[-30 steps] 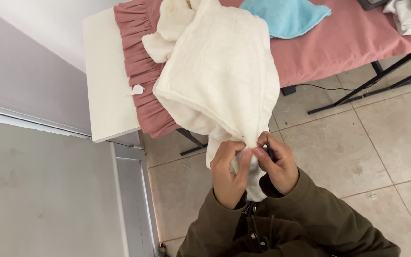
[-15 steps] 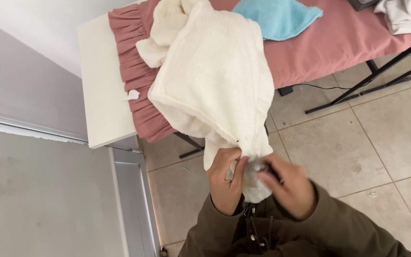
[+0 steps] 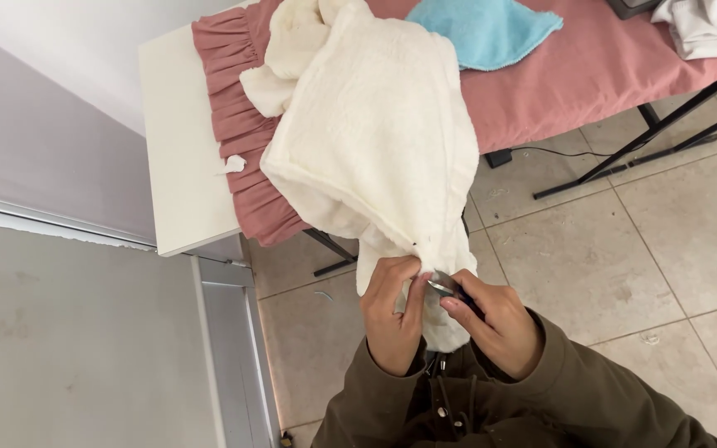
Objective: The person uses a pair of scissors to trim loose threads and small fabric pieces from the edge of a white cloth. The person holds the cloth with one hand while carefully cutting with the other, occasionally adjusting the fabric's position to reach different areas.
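While the cream fleece garment (image 3: 375, 141) hangs from the pink-covered table (image 3: 574, 75) down to the chest, its lower edge is pinched shut in the left hand (image 3: 392, 315). Small metal scissors (image 3: 444, 286) are gripped in the right hand (image 3: 499, 328), blades at the pinched edge. Step judged: trimming a thread or seam there; a taut fold and a close, careful snip are called for next. Compared with half a second ago, the right hand is drawn slightly rightward and the scissors are exposed.
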